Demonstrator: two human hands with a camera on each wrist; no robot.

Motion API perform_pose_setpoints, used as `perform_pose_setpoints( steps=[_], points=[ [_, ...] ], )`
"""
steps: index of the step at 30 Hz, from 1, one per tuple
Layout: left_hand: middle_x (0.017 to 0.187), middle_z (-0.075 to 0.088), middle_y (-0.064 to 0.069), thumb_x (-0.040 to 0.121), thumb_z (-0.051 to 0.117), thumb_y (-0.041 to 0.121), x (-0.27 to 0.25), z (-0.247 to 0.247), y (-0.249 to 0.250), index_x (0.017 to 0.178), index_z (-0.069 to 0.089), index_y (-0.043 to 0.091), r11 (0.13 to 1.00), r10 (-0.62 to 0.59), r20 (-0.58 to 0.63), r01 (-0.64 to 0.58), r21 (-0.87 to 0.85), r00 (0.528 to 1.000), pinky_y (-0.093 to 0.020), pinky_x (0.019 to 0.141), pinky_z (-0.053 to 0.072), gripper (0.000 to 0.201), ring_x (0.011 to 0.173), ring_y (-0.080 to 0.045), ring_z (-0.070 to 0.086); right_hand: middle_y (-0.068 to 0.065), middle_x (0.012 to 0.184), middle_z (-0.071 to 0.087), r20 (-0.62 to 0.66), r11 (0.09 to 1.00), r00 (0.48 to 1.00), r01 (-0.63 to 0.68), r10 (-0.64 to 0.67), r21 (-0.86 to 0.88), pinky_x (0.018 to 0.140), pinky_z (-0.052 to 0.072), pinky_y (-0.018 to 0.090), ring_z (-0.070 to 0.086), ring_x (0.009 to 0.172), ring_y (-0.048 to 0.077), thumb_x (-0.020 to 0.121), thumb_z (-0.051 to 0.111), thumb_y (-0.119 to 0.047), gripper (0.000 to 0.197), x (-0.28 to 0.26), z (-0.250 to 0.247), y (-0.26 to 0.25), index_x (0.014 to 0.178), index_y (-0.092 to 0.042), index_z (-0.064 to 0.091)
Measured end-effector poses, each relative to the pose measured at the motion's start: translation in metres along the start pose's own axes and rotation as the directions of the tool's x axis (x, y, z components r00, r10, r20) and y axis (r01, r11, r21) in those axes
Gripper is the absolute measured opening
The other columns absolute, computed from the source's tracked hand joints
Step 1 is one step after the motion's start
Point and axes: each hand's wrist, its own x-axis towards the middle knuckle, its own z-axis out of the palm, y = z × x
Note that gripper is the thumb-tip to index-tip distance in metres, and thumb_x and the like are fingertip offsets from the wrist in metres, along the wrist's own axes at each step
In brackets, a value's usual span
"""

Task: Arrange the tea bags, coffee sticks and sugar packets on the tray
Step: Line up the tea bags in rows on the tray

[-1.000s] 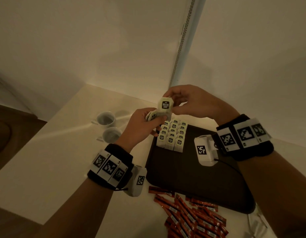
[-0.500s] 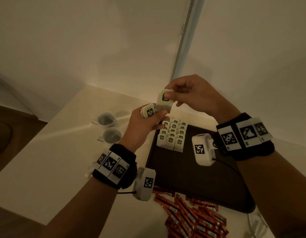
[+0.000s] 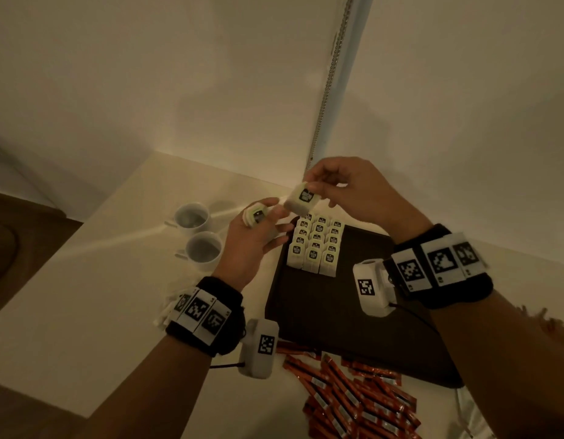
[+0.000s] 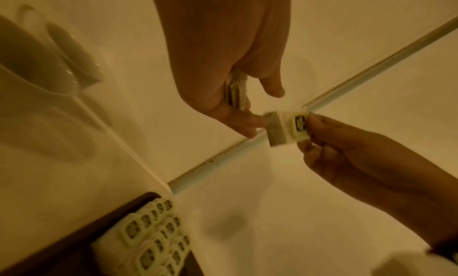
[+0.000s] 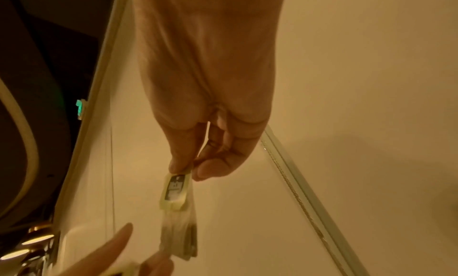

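Dozens of orange-red foil coffee sticks heaped loose on the pale cream tabletop at the near edge, just in front of the dark brown rectangular tray. White paper sachets (sugar packets, by the look, though mostly hidden) beside the left wrist, off the tray. Farther in, at the tray's far left corner, three neat overlapping columns of pale cream tea bags with dark square labels, lying on the tray surface. Left of the tray, two small white ceramic cups, one behind the other, standing upright on the table. Above the rows, raised clear of the tray: left hand curled round a small stack of cream tea bags, thumb on top; right hand pinching a single cream tea bag by its upper edge between thumb and forefinger, bag hanging down, its lower end just beside the left fingertips. Beyond, cream walls meeting at a corner with a vertical metal bead chain.
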Motion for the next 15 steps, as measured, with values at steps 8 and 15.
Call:
perform_pose_setpoints(
  steps=[8,15],
  points=[
    [0.085,0.072,-0.008,0.099,0.032,0.049,0.013,-0.031,0.009,0.097,0.060,0.011,0.970,-0.145,-0.103,0.121,-0.210,0.984,-0.022,0.058,0.055,0.048,0.074,-0.019,0.069,0.002,0.101,0.064,0.272,0.958,0.923,-0.234,0.273,-0.165,0.076,0.046,0.014,0.059,0.091,0.012,0.091,0.058,-0.009,0.015,-0.023,0.069,0.086,0.104,-0.008,0.065],
    [0.088,0.072,-0.011,0.097,0.022,0.058,0.016,-0.034,0.006,0.100,0.061,0.009,0.967,-0.159,-0.042,0.146,-0.211,0.986,-0.023,0.057,0.056,0.062,0.073,-0.021,0.070,0.012,0.111,0.063,0.308,0.923,0.874,-0.319,0.375,-0.216,0.087,0.045,0.024,0.059,0.104,0.022,0.090,0.059,-0.009,0.019,-0.021,0.119,0.133,0.108,-0.004,0.063]
  ],
)
